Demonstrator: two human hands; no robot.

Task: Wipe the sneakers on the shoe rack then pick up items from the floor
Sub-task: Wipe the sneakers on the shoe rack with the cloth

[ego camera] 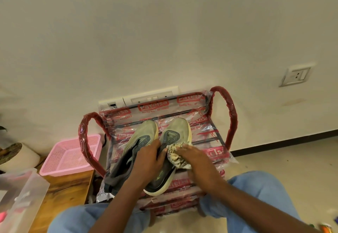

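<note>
Grey-green sneakers (pixel 155 146) sat side by side on the plastic-wrapped shoe rack (pixel 217 137). The right hand (pixel 193 156) was closed over a striped cloth (pixel 178 153), pressing it on the right shoe's side, while the left hand (pixel 148 159) gripped that shoe's collar. Wiping looked under way, not finished; the floor pick-up seemed untouched. Bright items (pixel 325 229) lay at the frame's lower right, cut off and hard to identify. How clean either shoe was, I couldn't tell.

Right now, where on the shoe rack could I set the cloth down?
The bare wrapped bars right of the right sneaker, toward the red side loop, are free. The middle is crowded by both sneakers, the left hand and the right hand pressing the cloth.
</note>
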